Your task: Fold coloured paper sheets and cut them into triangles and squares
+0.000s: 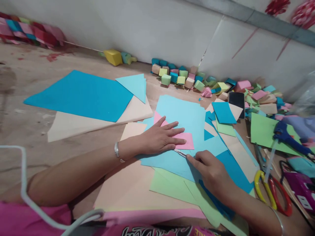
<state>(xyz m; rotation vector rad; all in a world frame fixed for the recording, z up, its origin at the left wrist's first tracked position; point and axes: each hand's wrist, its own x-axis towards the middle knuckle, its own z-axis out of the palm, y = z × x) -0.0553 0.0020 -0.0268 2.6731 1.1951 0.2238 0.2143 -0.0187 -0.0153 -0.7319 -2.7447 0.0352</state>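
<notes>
My left hand lies flat with fingers spread on a pink piece of paper, pressing it onto a stack of light blue sheets. In my right hand is a slim craft knife, its handle mostly hidden by my fingers. The blade points left and rests along the pink paper's lower edge, close to my left little finger. Under the light blue sheets lie green paper and peach paper.
Dark blue paper lies at left. Small folded paper boxes line the wall. Paper scraps, a phone, scissors and a blue glue gun are at right. A white cable crosses the lower left.
</notes>
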